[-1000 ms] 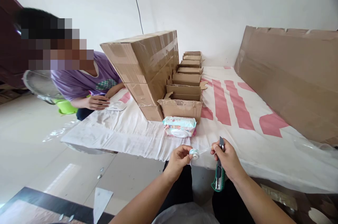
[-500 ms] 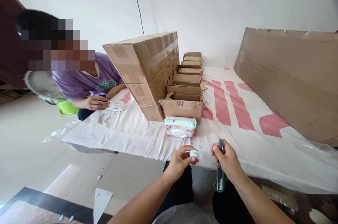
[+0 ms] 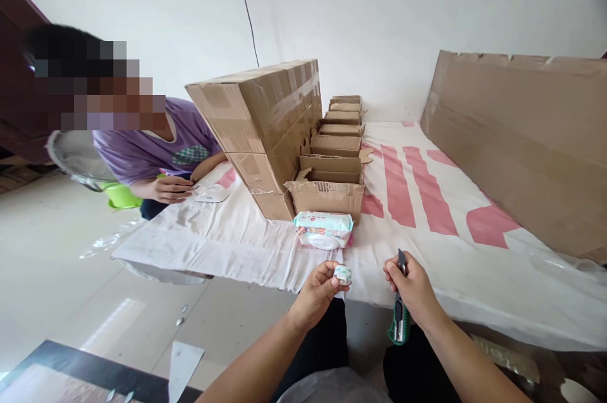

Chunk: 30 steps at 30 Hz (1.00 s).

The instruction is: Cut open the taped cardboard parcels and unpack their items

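Note:
My left hand (image 3: 318, 294) pinches a small white-and-green roll (image 3: 343, 274), perhaps of tape, between thumb and fingers above the table's front edge. To its right, my right hand (image 3: 411, 283) is closed round a green utility knife (image 3: 400, 321); the dark blade points up and away from me, and the handle hangs below the fist. The two hands are apart. Just beyond them lies a pack of wet wipes (image 3: 324, 230) with a white lid, in front of a row of open cardboard boxes (image 3: 327, 197).
Taped cardboard boxes (image 3: 246, 137) are stacked left of the row. A large cardboard sheet (image 3: 516, 143) leans at the right. The table (image 3: 213, 257) has a white cloth with red patches. At the left sits another person (image 3: 147, 156), one hand by a white object (image 3: 212, 193).
My left hand has drawn slightly left and the roll has turned in its fingers. My right hand has shifted slightly right with the knife.

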Motion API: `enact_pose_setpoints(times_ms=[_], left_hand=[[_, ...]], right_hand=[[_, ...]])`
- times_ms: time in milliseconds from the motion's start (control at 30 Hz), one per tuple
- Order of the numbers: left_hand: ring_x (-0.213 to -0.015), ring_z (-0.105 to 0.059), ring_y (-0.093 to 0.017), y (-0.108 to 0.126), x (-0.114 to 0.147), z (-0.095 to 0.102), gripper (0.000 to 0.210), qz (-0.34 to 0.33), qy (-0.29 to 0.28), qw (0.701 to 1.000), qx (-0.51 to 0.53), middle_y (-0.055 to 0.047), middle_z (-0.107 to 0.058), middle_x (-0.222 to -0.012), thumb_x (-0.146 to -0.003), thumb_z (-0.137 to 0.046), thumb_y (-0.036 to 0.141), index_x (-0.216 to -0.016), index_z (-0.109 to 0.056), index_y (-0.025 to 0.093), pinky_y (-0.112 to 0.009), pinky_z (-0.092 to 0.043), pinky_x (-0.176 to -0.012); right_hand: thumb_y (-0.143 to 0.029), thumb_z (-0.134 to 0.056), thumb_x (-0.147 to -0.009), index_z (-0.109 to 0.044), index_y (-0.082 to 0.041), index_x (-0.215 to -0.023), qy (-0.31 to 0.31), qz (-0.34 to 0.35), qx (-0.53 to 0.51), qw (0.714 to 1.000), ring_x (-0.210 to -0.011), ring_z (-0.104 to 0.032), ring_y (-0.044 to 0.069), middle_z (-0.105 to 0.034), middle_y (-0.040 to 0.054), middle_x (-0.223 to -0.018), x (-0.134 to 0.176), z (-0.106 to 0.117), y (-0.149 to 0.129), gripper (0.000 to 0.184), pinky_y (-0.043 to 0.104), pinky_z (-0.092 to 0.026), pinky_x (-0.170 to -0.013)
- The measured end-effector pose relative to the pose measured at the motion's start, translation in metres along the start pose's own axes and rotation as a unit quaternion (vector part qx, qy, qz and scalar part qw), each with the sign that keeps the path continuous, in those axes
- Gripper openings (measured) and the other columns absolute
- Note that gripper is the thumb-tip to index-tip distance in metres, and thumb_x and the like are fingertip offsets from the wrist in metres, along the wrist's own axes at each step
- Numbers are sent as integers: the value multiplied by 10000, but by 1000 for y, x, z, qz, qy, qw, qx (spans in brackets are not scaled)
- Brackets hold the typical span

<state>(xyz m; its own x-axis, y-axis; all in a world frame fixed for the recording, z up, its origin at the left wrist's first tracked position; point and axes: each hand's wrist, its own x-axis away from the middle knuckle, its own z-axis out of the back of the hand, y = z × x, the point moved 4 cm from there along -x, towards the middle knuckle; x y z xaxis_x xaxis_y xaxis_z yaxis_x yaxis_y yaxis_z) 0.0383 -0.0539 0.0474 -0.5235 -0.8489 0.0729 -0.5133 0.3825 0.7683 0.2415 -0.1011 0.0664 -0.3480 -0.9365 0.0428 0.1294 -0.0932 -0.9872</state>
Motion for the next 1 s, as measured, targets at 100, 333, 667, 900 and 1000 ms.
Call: enact_pose_setpoints(times_ms=[100, 333, 667, 900, 1000], left_hand=[[-716, -631, -127, -2, 1, 0, 314, 4, -3, 1000, 28, -8, -671, -790, -676, -835, 296, -912, -662, 181, -257, -490, -691], [-696, -604, -128, -6, 3, -4, 267, 25, -13, 997, 70, -22, -633, -754, -741, -784, 298, -914, -648, 147, -241, -449, -652], [-743, -606, -114, -10, 1, 0, 310, 38, 36, 990, 129, -8, -613, -810, -687, -828, 318, -888, -649, 163, -227, -476, -689], [-747, -613, -104, -7, 4, -3, 385, 55, 41, 985, 158, 7, -617, -832, -687, -826, 276, -1010, -633, 195, -213, -494, -697], [-772, -649, -137, -6, 6, -2, 410, 65, 25, 990, 126, -6, -634, -829, -731, -783, 268, -1093, -604, 194, -244, -499, -712]], right_hand=[[-375, -538, -836, -500, -225, -772, 8, -2, 7, 1000, -483, -502, 108, -572, -42, -662, 0, 0, 2, 168, 244, -419, -493], [-387, -546, -815, -505, -226, -763, 12, -6, 5, 1000, -481, -499, 115, -569, -40, -649, -3, -1, 6, 174, 250, -423, -489], [-402, -563, -808, -509, -221, -759, 14, -7, -3, 1000, -474, -500, 119, -556, -39, -624, -1, -3, 6, 196, 252, -415, -485], [-405, -563, -804, -495, -225, -747, 10, -13, -17, 1000, -470, -484, 113, -544, -50, -621, 1, -5, 4, 201, 250, -405, -480], [-413, -563, -811, -494, -222, -753, 13, -7, -23, 1000, -473, -482, 110, -548, -47, -628, 2, -3, 1, 211, 247, -404, -480]])
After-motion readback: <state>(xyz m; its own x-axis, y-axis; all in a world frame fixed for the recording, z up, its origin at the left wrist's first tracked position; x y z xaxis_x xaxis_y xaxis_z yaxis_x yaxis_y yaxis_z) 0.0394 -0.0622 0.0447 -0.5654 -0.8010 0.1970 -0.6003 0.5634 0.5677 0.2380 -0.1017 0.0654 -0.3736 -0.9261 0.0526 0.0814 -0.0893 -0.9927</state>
